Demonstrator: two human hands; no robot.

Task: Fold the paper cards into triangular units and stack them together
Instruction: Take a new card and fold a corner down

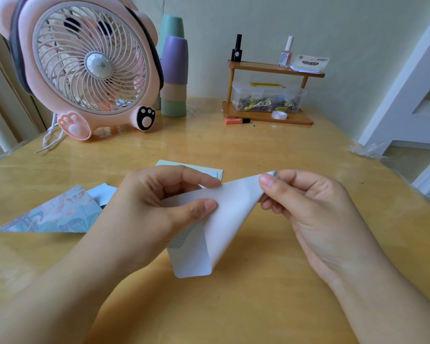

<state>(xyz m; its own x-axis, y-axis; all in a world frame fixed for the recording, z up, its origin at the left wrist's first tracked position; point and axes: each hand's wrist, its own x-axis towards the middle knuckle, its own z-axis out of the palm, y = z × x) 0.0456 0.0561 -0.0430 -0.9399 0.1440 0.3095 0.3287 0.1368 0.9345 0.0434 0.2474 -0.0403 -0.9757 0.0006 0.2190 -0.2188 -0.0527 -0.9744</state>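
Note:
A paper card (224, 214), white on its back and printed on its face, is held bent above the wooden table (258, 306). My left hand (144, 209) pinches its left part between thumb and fingers. My right hand (315, 209) pinches its upper right corner. The card's lower end curls down toward the table. A folded patterned triangular unit (57, 214) lies flat at the left, with a pale blue piece (102, 192) beside it. Behind my left hand lies another pale card (209, 171), partly hidden.
A pink fan (85, 68) stands at the back left with stacked cups (174, 78) beside it. A small wooden shelf (271, 95) at the back holds bottles, a clear box and tape. A white door frame (407, 95) is at the right.

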